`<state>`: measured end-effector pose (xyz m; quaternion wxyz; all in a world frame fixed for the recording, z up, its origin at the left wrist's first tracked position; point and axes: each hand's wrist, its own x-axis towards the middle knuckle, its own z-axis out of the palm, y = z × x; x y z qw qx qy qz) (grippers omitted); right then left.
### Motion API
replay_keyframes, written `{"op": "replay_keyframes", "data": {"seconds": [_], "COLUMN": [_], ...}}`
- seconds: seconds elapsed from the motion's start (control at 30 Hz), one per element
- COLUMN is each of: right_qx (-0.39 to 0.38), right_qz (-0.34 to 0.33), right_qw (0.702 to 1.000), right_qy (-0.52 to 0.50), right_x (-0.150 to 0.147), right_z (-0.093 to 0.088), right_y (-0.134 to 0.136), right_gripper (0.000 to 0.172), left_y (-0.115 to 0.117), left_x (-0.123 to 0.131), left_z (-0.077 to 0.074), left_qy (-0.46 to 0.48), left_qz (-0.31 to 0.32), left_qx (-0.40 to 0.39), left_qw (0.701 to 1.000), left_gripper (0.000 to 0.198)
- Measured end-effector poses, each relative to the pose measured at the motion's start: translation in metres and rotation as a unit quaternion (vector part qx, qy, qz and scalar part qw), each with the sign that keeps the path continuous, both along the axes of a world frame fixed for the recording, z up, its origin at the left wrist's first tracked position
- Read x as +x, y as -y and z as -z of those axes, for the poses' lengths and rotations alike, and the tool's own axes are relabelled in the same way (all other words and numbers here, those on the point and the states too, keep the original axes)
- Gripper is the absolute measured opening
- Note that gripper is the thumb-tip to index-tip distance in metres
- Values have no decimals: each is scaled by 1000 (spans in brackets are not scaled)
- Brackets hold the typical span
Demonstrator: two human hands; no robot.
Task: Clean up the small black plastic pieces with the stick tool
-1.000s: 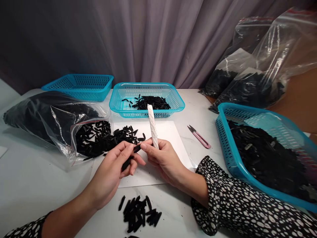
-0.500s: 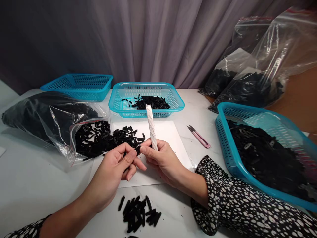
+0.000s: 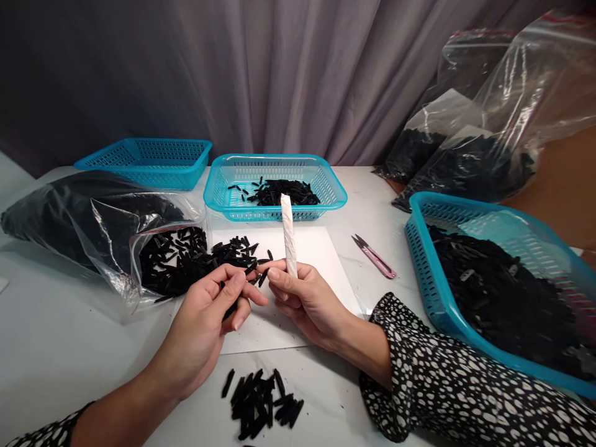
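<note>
Over a white sheet (image 3: 326,248), my left hand (image 3: 209,316) is curled round small black pieces that show between its fingers. My right hand (image 3: 311,298) holds a white-wrapped stick (image 3: 288,236) upright between thumb and fingers. One small black piece (image 3: 263,277) shows between the two hands, by my right fingertips. Just beyond my left hand lies a heap of black pieces (image 3: 186,267), spilling from the mouth of a clear plastic bag (image 3: 102,217). Nearer to me is a smaller pile of black pieces (image 3: 256,403).
A blue basket (image 3: 274,212) with black pieces stands at the back centre, another blue basket (image 3: 186,177) at the back left. Pink-handled snips (image 3: 375,256) lie right of the sheet. At the right are a large filled blue basket (image 3: 426,279) and clear bags (image 3: 484,155) of black pieces.
My hands have drawn slightly apart. The black piece that was pinched between them is now tilted by my right fingertips, and the white-wrapped stick has shifted a little right.
</note>
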<state>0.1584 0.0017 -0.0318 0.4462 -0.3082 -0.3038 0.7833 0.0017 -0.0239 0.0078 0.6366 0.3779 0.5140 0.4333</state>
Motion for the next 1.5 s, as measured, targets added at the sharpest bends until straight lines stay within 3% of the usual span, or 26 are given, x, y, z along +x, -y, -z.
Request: {"op": "replay_keyframes", "data": {"seconds": [0.17, 0.27, 0.47, 0.67, 0.87, 1.0, 1.3, 1.4, 1.43, 1.5], "right_qx": [-10, -10, 25, 12, 0, 3, 27, 114, 163, 281], "right_qz": [26, 3, -4, 9, 32, 29, 26, -58, -111, -227], "right_qw": [999, 998, 999, 1000, 999, 998, 999, 991, 977, 923], "right_qy": [-36, -56, -19, -13, -34, -53, -24, 45, 75, 130], "right_x": [0, -1, -4, -4, -2, -1, 1, 5, 6, 9], "right_z": [-3, -5, -1, -1, -2, -2, 0, -2, -3, -5], "right_y": [0, 1, 4, 3, 1, 0, 0, 3, 5, 10], "right_gripper": [20, 20, 30, 34, 38, 39, 35, 27, 23, 15], "left_y": [2, 3, 4, 4, 1, 0, 0, -2, -3, -5], "left_x": [2, 2, 2, 1, 3, 3, 0, -3, -4, -6], "left_z": [1, 0, 3, 3, -2, 1, 4, 5, 5, 4], "left_qy": [-14, -21, -35, -48, 14, 18, -9, -29, -32, -29], "left_qz": [4, 13, 26, 55, 20, 12, -15, -30, -35, -39], "left_qx": [15, 25, 38, 39, -29, -18, 5, 17, 15, -1], "left_qw": [1000, 999, 998, 997, 999, 1000, 1000, 999, 999, 999], "left_gripper": [25, 27, 28, 25, 13, 23, 24, 27, 27, 27]}}
